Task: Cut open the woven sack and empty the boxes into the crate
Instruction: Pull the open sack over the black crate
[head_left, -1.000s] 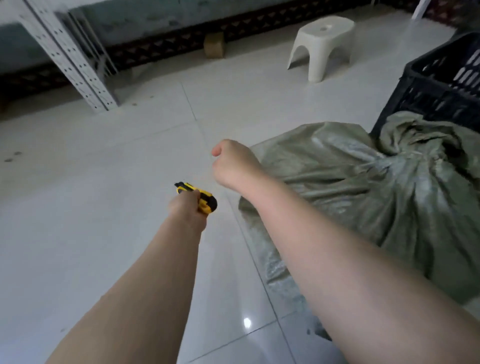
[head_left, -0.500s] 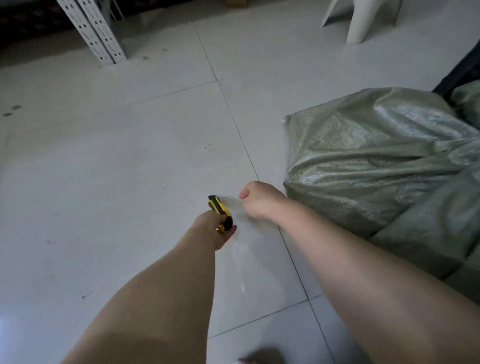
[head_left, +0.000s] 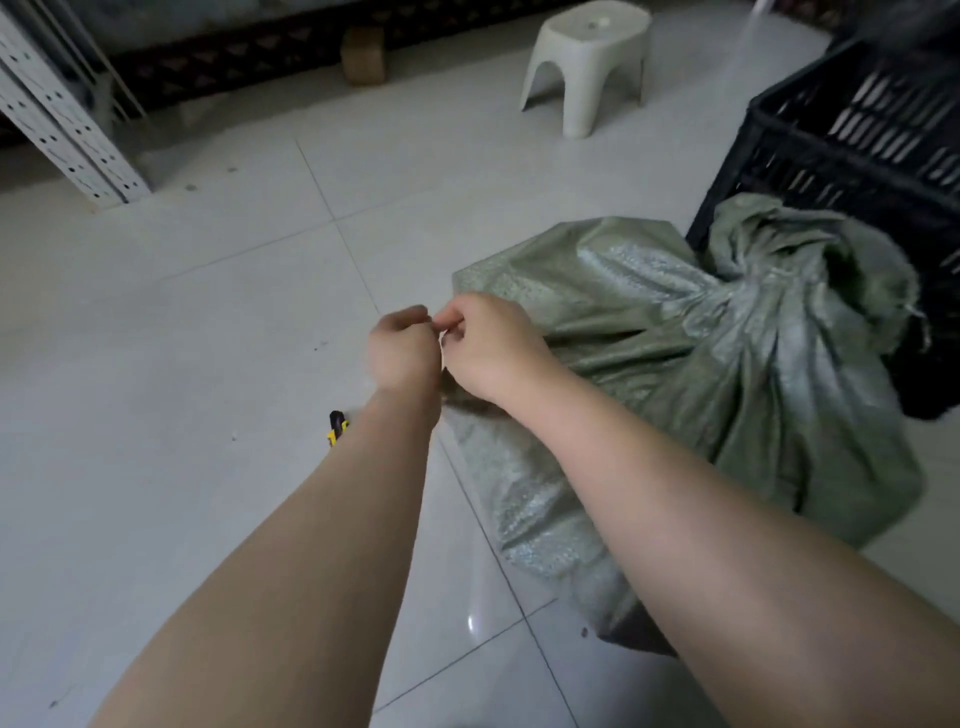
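The green woven sack (head_left: 675, 364) lies bulging on the tiled floor, its tied neck (head_left: 753, 260) resting against the black plastic crate (head_left: 831, 156) at the right. My left hand (head_left: 402, 356) and my right hand (head_left: 491, 351) meet fingertip to fingertip at the sack's left edge, both pinched shut on a bit of its fabric. A dark gap in the sack shows just under my right wrist. The yellow and black utility knife (head_left: 336, 427) lies on the floor, mostly hidden by my left forearm. No boxes are visible.
A white plastic stool (head_left: 587, 67) stands behind the sack. A perforated white shelf upright (head_left: 62, 130) rises at the far left. A small brown block (head_left: 363, 54) sits by the back wall. Pale floor tiles spread to the left.
My left hand has let go of the knife, which now lies on the floor. Both hands have moved up to the sack's left edge and closed on it. The view tilted up again.
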